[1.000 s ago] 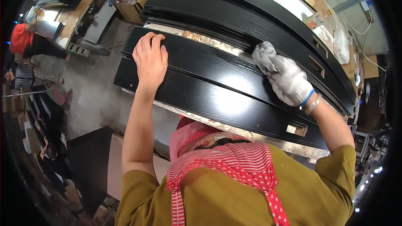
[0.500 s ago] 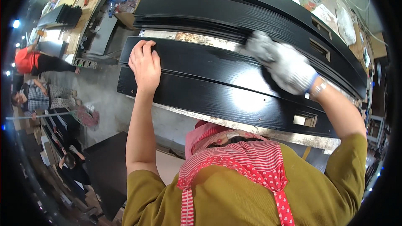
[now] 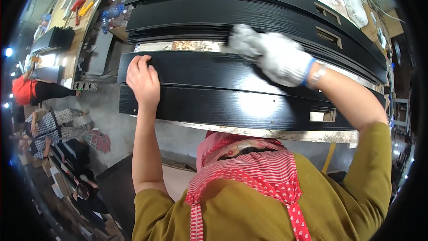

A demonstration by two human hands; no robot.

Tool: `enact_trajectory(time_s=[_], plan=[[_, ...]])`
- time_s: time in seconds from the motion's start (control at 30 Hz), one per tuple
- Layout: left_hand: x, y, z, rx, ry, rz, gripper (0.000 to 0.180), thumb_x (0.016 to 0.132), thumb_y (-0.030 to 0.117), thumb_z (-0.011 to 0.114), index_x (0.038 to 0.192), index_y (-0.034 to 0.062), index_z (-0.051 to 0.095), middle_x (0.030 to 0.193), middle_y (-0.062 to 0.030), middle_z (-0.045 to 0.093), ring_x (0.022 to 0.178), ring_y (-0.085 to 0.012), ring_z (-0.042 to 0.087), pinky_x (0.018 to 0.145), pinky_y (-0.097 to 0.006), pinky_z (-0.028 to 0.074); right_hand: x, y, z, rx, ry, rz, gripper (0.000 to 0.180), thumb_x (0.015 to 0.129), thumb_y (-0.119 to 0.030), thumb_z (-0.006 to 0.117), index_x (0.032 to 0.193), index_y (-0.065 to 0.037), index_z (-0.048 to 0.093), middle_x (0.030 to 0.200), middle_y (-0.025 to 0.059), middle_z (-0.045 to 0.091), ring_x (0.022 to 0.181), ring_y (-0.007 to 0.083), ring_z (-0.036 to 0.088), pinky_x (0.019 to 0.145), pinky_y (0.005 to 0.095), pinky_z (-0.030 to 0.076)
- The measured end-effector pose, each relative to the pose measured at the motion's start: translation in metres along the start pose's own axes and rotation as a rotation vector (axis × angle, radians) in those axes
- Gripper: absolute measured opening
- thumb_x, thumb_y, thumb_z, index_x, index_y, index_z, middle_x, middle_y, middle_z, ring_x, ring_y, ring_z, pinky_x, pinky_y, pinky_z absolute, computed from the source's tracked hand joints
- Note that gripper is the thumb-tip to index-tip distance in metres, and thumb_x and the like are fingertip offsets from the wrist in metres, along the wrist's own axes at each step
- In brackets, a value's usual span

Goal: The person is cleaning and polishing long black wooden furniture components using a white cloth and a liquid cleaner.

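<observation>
From the head view, the bare left hand [image 3: 143,81] is lying flat, fingers released, on the near black wood-grain panel [image 3: 214,102] that is lying across the desk [image 3: 267,135]. The gloved right hand [image 3: 281,59] is clenching a pale cloth [image 3: 243,41] and pressing it onto the panel's far edge. Just beyond, a stack of black panels [image 3: 232,15] with rectangular cut-outs is crowding the cloth. A rectangular slot [image 3: 322,116] is showing near the right forearm. Far left, a person in a red top [image 3: 26,90] is standing beside a cluttered workbench [image 3: 84,4].
</observation>
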State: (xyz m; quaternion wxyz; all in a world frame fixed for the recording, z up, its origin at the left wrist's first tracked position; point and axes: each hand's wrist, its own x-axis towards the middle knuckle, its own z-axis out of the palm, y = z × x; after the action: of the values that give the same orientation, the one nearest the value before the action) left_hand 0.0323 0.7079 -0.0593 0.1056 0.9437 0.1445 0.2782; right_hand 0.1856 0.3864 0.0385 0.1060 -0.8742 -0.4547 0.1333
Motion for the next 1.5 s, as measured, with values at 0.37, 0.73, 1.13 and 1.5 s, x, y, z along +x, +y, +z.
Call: enact_trajectory(time_s=[0.37, 0.73, 1.13, 1.5], plan=[[-0.013, -0.021, -0.029, -0.043, -0.174, 0.145, 0.039, 0.090, 0.018, 0.057, 0.128, 0.0106, 0.058, 0.136, -0.0094, 0.048, 0.129, -0.0286, 0.042, 0.107, -0.044, 0.027, 0.072, -0.035, 0.031, 0.281, -0.005, -0.068, 0.019, 0.084, -0.012, 0.061, 0.101, -0.003, 0.064, 0.089, 0.0184, 0.068, 0.083, 0.0321, 0.067, 0.075, 0.0395, 0.055], [-0.020, -0.029, -0.028, -0.120, -0.187, 0.080, 0.041, 0.090, 0.025, 0.059, 0.130, 0.0126, 0.055, 0.136, -0.0090, 0.045, 0.132, -0.0310, 0.037, 0.109, -0.048, 0.025, 0.123, -0.092, 0.022, 0.139, -0.155, 0.054, 0.028, 0.084, -0.014, 0.059, 0.110, -0.005, 0.063, 0.098, 0.0227, 0.068, 0.094, 0.0372, 0.066, 0.082, 0.0440, 0.053], [-0.017, -0.032, -0.026, -0.225, -0.183, 0.051, 0.043, 0.086, 0.025, 0.063, 0.126, 0.0108, 0.054, 0.133, -0.0095, 0.046, 0.131, -0.0306, 0.038, 0.109, -0.047, 0.026, 0.184, -0.133, 0.050, 0.261, 0.043, -0.076, 0.026, 0.081, -0.014, 0.058, 0.104, -0.003, 0.065, 0.086, 0.0216, 0.069, 0.083, 0.0390, 0.068, 0.073, 0.0430, 0.054], [-0.017, -0.034, -0.024, -0.299, -0.165, 0.038, 0.042, 0.083, 0.023, 0.067, 0.118, 0.0051, 0.052, 0.128, -0.0137, 0.046, 0.127, -0.0332, 0.041, 0.105, -0.048, 0.030, 0.200, -0.147, 0.046, 0.255, -0.083, 0.000, 0.039, 0.085, -0.017, 0.063, 0.121, -0.003, 0.059, 0.107, 0.0219, 0.067, 0.100, 0.0360, 0.066, 0.085, 0.0401, 0.053]])
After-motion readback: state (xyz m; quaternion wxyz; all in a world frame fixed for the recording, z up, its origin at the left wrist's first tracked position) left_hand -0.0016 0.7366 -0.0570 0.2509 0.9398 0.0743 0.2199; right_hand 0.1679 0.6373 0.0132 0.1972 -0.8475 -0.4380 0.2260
